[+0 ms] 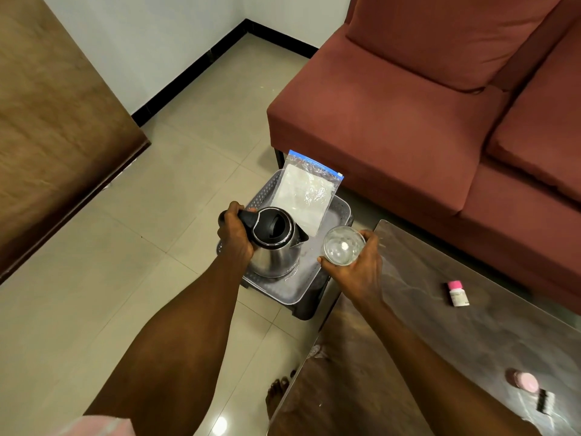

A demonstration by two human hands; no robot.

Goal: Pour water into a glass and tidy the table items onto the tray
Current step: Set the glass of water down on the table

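Left grip [234,236] holding kettle [274,243] handle, right grip [361,265] holding glass [342,249] beside spout

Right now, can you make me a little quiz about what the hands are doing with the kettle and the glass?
1. True or false: the left hand grips the steel kettle with the black lid.
2. What does the right hand hold?
3. Where does the small white bottle with the pink cap lie: A grey plastic tray, B glass-topped table, C red sofa?

Key: 1 true; 2 the clear drinking glass; 3 B.
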